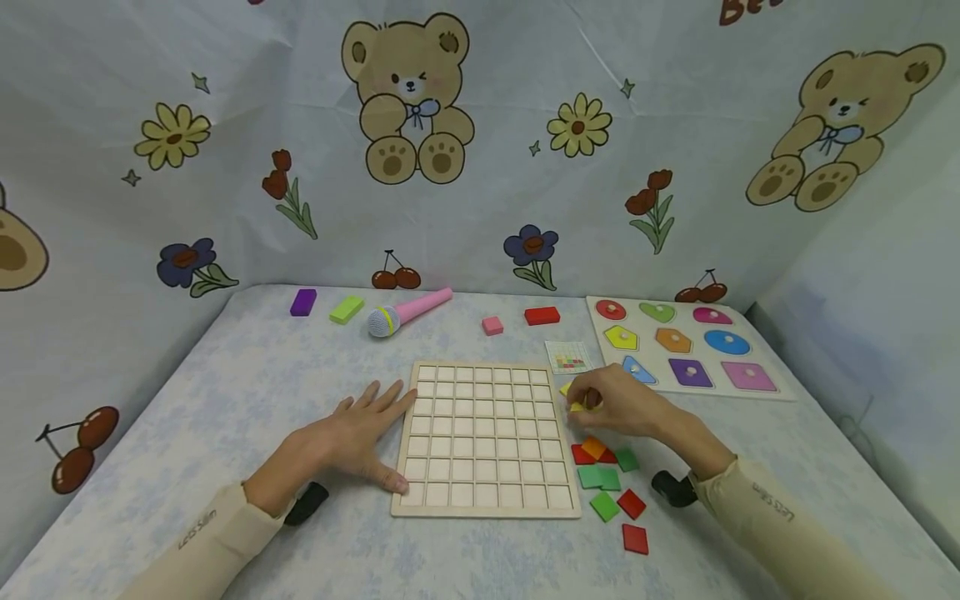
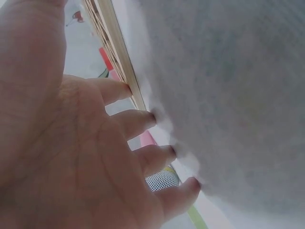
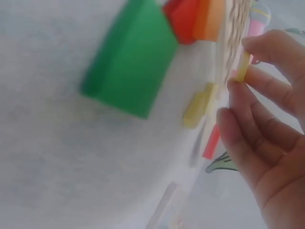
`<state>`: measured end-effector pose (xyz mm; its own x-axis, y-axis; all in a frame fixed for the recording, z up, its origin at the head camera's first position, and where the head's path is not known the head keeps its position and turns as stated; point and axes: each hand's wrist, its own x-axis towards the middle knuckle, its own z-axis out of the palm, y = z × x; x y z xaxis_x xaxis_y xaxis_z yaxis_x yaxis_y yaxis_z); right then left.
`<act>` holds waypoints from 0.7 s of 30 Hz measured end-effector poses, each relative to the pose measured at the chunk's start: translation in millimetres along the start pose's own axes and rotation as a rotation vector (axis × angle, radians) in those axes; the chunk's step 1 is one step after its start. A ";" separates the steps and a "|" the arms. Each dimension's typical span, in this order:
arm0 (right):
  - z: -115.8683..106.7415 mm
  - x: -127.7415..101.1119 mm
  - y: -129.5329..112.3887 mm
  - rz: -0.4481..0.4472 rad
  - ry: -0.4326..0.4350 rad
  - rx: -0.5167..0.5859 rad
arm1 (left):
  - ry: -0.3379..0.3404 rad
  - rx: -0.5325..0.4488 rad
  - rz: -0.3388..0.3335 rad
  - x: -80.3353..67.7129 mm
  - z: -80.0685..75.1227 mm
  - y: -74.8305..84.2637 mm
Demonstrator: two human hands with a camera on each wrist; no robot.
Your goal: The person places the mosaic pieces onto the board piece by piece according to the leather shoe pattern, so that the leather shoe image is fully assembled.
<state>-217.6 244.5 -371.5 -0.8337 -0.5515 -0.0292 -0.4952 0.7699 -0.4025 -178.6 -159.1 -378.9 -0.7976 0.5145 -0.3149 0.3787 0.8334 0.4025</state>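
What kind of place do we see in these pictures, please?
It looks like a play or learning table, perhaps for children: a backdrop printed with bears and flowers, a puzzle board of coloured shapes, and a grid board with loose coloured tiles beside it.

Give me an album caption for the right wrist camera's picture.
Right-hand fingers pinch a thin yellow tile, while a green tile and an orange tile lie nearby.

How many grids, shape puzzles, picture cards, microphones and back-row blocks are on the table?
Grid: 1
Shape puzzle: 1
Picture card: 1
Microphone: 1
Back-row blocks: 4
Total: 8
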 end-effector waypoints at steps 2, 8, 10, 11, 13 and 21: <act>-0.8 1.8 -0.7 -0.014 0.002 0.021 | -0.002 0.001 0.000 -0.2 -0.2 0.2; 2.1 15.2 -10.1 -0.089 -0.009 0.058 | -0.011 -0.005 -0.009 -0.3 0.1 0.4; 4.0 20.4 -15.1 -0.112 -0.008 0.063 | -0.013 -0.003 -0.010 -0.3 0.5 0.2; 5.1 22.9 -17.7 -0.122 -0.003 0.064 | -0.014 -0.002 -0.010 -0.4 0.7 0.0; 7.1 27.6 -22.9 -0.135 0.008 0.073 | -0.015 0.003 -0.010 -0.3 1.1 -0.3; 21.0 48.1 -50.1 -0.183 0.037 0.197 | -0.011 0.009 -0.010 -1.2 0.7 -0.3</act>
<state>-227.8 172.7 -372.0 -0.7450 -0.6606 0.0927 -0.5843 0.5793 -0.5683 -177.4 -159.8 -379.2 -0.7961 0.5086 -0.3280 0.3754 0.8401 0.3916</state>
